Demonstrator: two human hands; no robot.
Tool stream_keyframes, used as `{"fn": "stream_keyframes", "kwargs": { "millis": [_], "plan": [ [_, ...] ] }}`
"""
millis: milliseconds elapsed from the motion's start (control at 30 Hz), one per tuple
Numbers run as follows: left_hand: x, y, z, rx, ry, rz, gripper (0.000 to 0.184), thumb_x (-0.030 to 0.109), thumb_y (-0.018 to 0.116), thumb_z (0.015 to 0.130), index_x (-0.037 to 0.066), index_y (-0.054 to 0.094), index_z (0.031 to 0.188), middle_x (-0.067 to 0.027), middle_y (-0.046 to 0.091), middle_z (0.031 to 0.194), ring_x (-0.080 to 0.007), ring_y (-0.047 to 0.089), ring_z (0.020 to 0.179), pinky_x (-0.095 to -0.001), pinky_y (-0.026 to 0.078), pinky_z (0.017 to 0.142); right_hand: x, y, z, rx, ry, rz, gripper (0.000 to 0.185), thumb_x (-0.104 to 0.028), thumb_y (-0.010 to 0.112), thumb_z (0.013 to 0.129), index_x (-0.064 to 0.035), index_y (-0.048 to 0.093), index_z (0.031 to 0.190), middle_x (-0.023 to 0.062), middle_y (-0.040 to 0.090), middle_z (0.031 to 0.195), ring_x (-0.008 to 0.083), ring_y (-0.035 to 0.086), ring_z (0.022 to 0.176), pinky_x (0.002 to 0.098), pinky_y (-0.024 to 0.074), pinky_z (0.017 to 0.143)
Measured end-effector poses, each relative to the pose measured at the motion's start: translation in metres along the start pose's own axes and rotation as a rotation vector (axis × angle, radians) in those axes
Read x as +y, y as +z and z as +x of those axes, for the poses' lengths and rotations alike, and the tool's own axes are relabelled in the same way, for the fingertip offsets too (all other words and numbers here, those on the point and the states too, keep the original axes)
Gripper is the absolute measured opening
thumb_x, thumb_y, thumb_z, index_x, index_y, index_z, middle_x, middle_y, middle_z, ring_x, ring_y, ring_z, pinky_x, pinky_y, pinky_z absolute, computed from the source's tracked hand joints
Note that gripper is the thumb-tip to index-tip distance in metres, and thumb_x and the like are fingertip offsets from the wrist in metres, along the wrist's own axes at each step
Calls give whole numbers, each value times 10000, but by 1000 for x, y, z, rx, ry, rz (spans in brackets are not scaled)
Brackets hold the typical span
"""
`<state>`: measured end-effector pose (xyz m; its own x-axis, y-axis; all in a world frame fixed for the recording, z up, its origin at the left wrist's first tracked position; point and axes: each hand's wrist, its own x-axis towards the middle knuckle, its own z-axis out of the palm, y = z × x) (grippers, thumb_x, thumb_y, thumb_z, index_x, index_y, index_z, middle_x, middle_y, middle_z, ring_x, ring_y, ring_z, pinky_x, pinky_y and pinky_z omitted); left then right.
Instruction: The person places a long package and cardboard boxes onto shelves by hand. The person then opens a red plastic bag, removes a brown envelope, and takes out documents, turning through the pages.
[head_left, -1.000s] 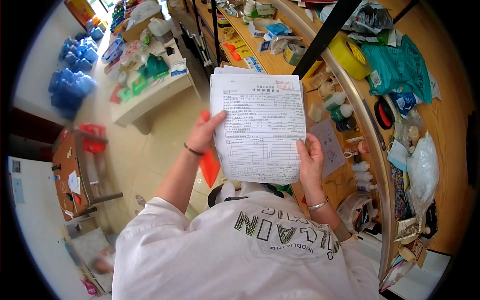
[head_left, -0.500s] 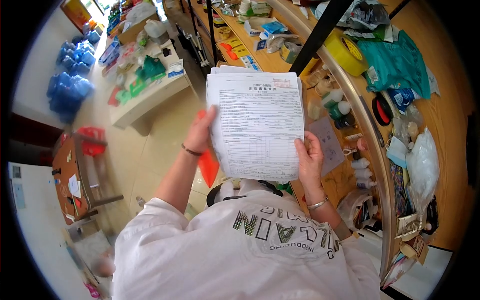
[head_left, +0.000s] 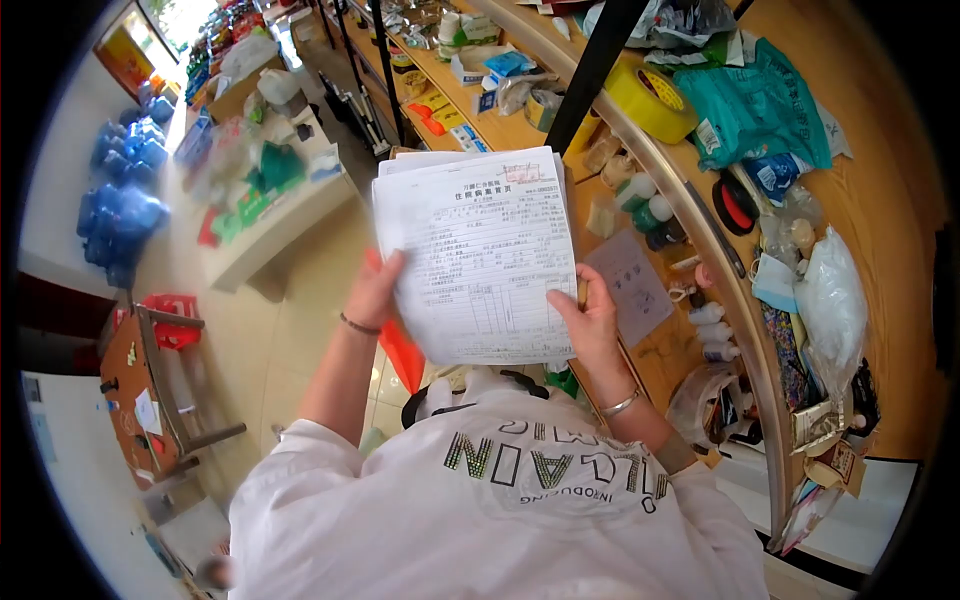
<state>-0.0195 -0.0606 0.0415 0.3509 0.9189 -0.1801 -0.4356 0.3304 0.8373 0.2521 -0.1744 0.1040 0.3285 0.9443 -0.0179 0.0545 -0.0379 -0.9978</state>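
A stack of printed paper forms [head_left: 480,260] with a red stamp at its top right is held up in front of my chest. My left hand [head_left: 376,288] grips its left edge, with the fingers behind the sheets. On the lower right edge, my right hand [head_left: 588,315] pinches the papers, thumb on the front. An orange-red pointed object [head_left: 401,358] shows below my left hand; how it is held is hidden.
To the right, a wooden shelf with a metal edge [head_left: 690,190] bears yellow tape [head_left: 650,100], a teal package [head_left: 755,105], bottles and bags. A cluttered white table [head_left: 285,225] and blue bottles [head_left: 122,200] are at left. A brown table [head_left: 140,390] stands lower left.
The papers and both hands have shifted left in view, and the stack is tilted a little. The shelf and surroundings have shifted left too. Both hands keep their hold.
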Motion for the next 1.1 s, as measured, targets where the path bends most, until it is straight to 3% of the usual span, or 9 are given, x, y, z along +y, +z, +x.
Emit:
{"fn": "stream_keyframes", "kwargs": {
  "millis": [233,333,600,967,1033,1100],
  "plan": [
    [7,-1,-5,-67,39,13,465,155,621,840,1,454,1246,-98,551,1182,-197,530,1069,-340,425,924,-4,5,0,-19,5,34,374,-26,616,824,52,475,1161,106,585,1066,122,559,931,232,472,768],
    [7,-6,-7,-143,9,-35,475,149,624,837,8,448,1254,-88,537,1209,-196,514,1097,-343,416,939,-1,5,1,-18,25,90,392,-26,613,830,57,471,1185,110,586,1082,119,563,938,229,473,769],
    [-2,-11,-8,-105,-17,-138,455,178,595,868,21,450,1269,-71,537,1220,-190,508,1108,-346,399,963,5,9,0,14,81,88,406,-8,612,829,55,481,1208,106,592,1087,114,576,918,221,478,754],
    [-6,-18,-10,-101,-19,-156,438,179,580,878,28,455,1269,-63,544,1213,-184,508,1105,-339,403,955,-10,18,-6,24,-77,28,396,-2,602,830,2,494,1211,77,601,1056,100,585,858,212,489,695],
    [-6,-15,-10,-118,32,-129,498,246,584,881,7,421,1286,-123,518,1248,-243,514,1128,-395,426,952,-10,18,-6,17,-91,32,395,-1,600,830,1,494,1211,79,602,1055,101,585,857,213,489,697],
    [-2,-12,-12,-100,-2,-146,457,205,583,879,9,445,1268,-98,534,1225,-215,516,1110,-365,416,952,-9,17,-7,11,-104,37,394,1,599,831,0,495,1211,81,602,1054,102,585,857,215,490,699]
  ]
}}
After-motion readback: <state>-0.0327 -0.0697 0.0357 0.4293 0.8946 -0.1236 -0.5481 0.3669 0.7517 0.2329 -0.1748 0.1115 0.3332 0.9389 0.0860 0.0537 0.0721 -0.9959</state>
